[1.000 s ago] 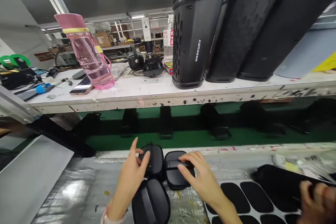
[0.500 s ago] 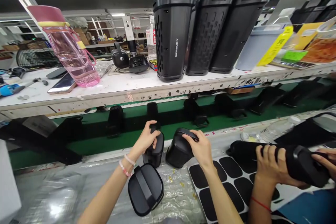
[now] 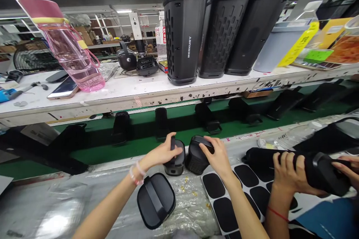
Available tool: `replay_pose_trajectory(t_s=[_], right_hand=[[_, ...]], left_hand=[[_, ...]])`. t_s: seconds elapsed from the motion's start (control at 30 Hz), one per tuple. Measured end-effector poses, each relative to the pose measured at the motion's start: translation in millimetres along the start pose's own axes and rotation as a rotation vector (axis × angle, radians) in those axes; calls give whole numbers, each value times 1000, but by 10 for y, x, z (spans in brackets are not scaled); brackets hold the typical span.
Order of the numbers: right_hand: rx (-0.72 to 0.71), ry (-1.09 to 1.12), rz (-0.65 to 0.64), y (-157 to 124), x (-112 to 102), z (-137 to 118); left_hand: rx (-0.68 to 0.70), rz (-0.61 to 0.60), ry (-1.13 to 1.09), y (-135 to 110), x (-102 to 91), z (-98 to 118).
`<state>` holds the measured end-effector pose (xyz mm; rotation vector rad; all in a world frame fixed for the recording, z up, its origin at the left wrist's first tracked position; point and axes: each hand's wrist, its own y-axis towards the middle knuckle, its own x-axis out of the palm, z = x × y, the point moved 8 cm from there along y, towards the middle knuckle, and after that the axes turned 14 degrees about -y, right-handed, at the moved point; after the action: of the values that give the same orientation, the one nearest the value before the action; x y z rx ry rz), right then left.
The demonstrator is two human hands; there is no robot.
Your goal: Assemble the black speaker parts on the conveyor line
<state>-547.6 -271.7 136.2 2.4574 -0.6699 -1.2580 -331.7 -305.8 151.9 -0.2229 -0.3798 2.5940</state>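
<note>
Black portable speakers with strap-like top handles stand on the plastic-covered bench in front of me. My left hand (image 3: 164,153) grips the handle of one speaker (image 3: 175,169), its thumb over the top. Just to the right, my right hand (image 3: 216,154) holds the handle of a second speaker (image 3: 195,160), thumb on the near side and fingers behind. The two speakers are close together, and their lower parts are partly seen. Nearer to me, below my left wrist, a third speaker (image 3: 165,198) shows its top and handle, with no hand on it.
At right, a co-worker's hand (image 3: 291,173) holds a long black speaker (image 3: 260,160). Beneath my right forearm lies a sheet of black rounded pads (image 3: 214,185). Behind runs a green conveyor belt (image 3: 140,153) with several speakers, then a white shelf (image 3: 126,93) bearing tall speakers (image 3: 183,33) and a pink bottle (image 3: 70,52).
My left hand and its speaker have moved right, closer to the other one. The speaker in my right hand has shifted slightly right. The third speaker stays in place.
</note>
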Motion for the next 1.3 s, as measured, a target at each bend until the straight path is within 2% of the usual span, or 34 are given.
replay_pose_trajectory(t_s=[0.03, 0.07, 0.1, 0.17, 0.2, 0.23, 0.3, 0.37, 0.47, 0.57, 0.67, 0.77, 0.83, 0.93, 1.03, 1.07, 1.13, 1.17, 1.23, 1.3], right_hand=[[-10, -22, 75, -43, -118, -17], [-24, -37, 169, -100, -255, -34], [-39, -45, 265, -174, -391, -47], [-65, -37, 399, -344, -594, -56], [-65, -27, 417, -425, -639, -50], [-63, -20, 409, -503, -649, -48], [-60, -11, 364, -659, -607, -74], [-66, 2, 314, -823, -528, -152], [-78, 8, 262, -1075, -449, -312], [-22, -13, 259, -1314, -504, -366], [97, -38, 292, -1562, -686, -261], [249, -61, 274, -1838, -851, -67], [365, -65, 162, -2024, -837, 64], [458, -90, -191, -2277, -564, 142], [381, -178, -666, -2468, -209, 106], [332, -212, -782, -2483, -157, 113], [223, -259, -908, -2386, -160, 186], [160, -271, -929, -2287, -184, 243], [26, -265, -967, -2100, -169, 366], [-69, -224, -1009, -2042, -10, 475]], left_hand=[[54, 41, 99, -173, -76, 10], [168, 111, 288, -367, -153, 54], [266, 125, 461, -558, -163, 59], [397, -11, 660, -861, -21, -90], [492, -65, 732, -979, 73, -170], [632, -49, 800, -1083, 149, -210], [904, 42, 869, -1220, 303, -255], [1080, 131, 870, -1247, 449, -250], [1172, 160, 856, -1153, 653, -118], [1206, 188, 871, -1070, 786, 74], [1227, 233, 877, -1009, 882, 160], [1146, 272, 923, -838, 983, 119], [1055, 292, 964, -681, 1057, 83], [995, 298, 981, -529, 1173, 107], [974, 328, 985, -535, 1179, 165], [978, 362, 960, -592, 1133, 162], [1017, 467, 847, -816, 988, 54], [1038, 531, 765, -976, 906, -79], [1040, 654, 634, -1358, 803, -517], [885, 748, 621, -1747, 836, -1112]])
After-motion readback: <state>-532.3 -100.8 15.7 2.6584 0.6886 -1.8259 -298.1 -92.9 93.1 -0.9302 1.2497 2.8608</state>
